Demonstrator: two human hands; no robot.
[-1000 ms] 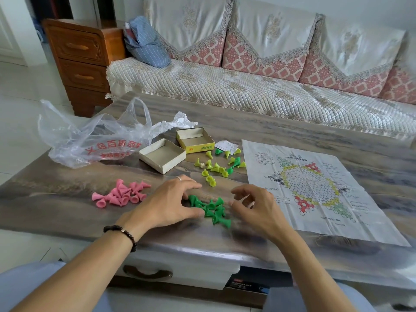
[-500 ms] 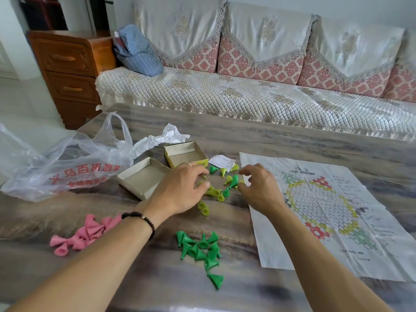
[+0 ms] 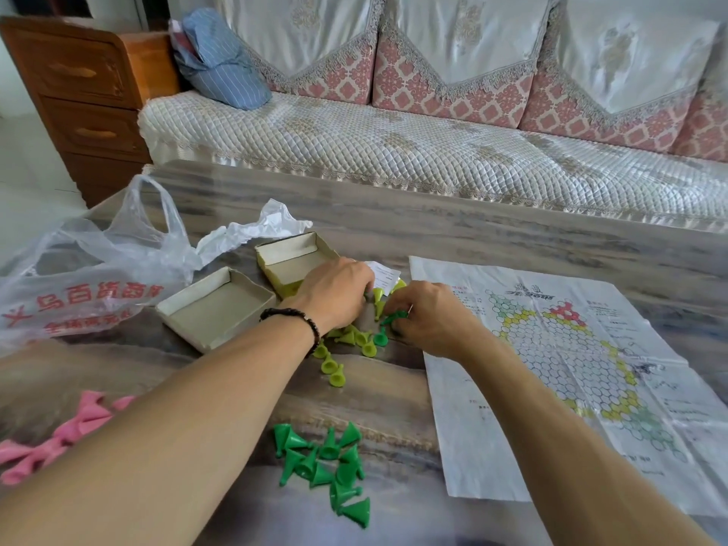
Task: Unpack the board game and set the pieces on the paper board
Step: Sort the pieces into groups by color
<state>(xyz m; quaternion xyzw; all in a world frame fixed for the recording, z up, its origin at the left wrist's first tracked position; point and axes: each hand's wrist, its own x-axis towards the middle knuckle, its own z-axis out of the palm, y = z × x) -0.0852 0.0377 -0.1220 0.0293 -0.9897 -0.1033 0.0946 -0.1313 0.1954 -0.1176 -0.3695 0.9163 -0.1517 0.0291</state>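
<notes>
Green plastic is what both hands are working through at the centre of the frame: a loose scatter of yellow-green pieces mixed with a few darker ones lies between the yellow box half and the left edge of the paper board. The right hand has its fingers curled and pinches a dark green piece just off the board's left edge. The left hand is curled down over the top of the scatter; its fingertips are hidden, so I cannot tell whether it has hold of a piece. Lower in the frame a sorted heap of dark green pieces sits on the table, and a pink heap lies at the lower left, partly behind the left forearm. The other box half sits empty left of centre, beside a plastic bag at the left, and a small paper slip shows above the hands. The unpacking looks done and the step in hand seems to be sorting by colour; no piece stands on the board yet. The next move likely calls for carrying the pinched dark piece down to its heap, then separating the remaining dark ones from the yellow-green without scattering them, before any are stood upright on the matching coloured corners.
</notes>
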